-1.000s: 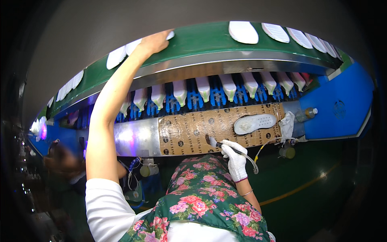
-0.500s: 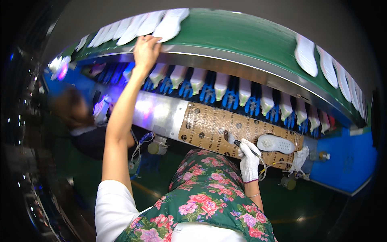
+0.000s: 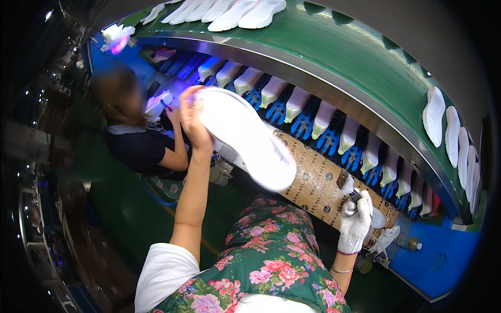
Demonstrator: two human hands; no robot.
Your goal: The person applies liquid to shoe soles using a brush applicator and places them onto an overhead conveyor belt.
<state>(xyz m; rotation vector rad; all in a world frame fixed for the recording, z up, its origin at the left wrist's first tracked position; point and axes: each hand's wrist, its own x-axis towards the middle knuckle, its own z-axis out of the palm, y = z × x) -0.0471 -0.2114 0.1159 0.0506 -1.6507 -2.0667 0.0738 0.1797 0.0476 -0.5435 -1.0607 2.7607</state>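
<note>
A: How is the left grip [image 3: 195, 122] set?

B: It is clamped, bare-handed, on a white shoe sole [image 3: 242, 133], which is grasped by its edge near the upper end. The grip is seen at ten o'clock from the centre of the view.

A: And where is the sole held?

B: It is held near the centre, raised above the tabletop [image 3: 310, 180] and slanted from between ten and eleven toward between four and five. Its surface is too bright and blurred for detail to be made out.

A: What is done by the right grip [image 3: 357, 221]?

B: At four o'clock, white-gloved, it is closed around the handle of a brush [image 3: 348, 186]. The bristles are pointed toward eleven; whether the tabletop is touched by them cannot be told.

A: What is found close by?

B: The tabletop is covered with printed brown cardboard. A grey shoe sole [image 3: 380, 218] is laid there, partly hidden by the glove. Farther out at four, a white cloth [image 3: 386, 238] and a bottle [image 3: 414, 243] are seen.

A: And beyond?

B: Pale pink shoe uppers [image 3: 322, 120] are ranked at two. Past them, more white soles [image 3: 263, 13] are carried at twelve on a green conveyor belt [image 3: 355, 57]. At nine, a co-worker [image 3: 136, 143] is seated.
</note>
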